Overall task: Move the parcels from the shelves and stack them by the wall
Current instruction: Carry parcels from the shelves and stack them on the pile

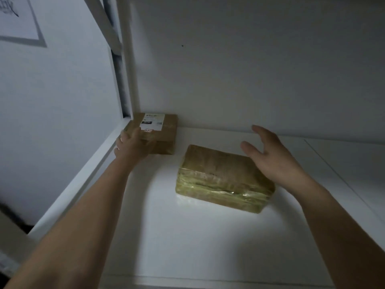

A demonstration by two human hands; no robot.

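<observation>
Parcel of labelled cardboard (164, 132) at ten o'clock, gripped by our left hand (133, 144); our right hand (273, 157) hovers spread above the tape-glossed parcel (218, 176).

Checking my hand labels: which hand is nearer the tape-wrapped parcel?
Right. The right hand hovers open over the tape-wrapped parcel; the left hand grips the labelled parcel, off to its left.

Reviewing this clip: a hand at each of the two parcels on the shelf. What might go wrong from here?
The left hand grips the labelled parcel only at its near-left corner; lifted one-handed, it may tilt or slip. The right hand hovers open over the taped parcel, whose glossy wrap looks slippery for a one-handed grab.
</observation>
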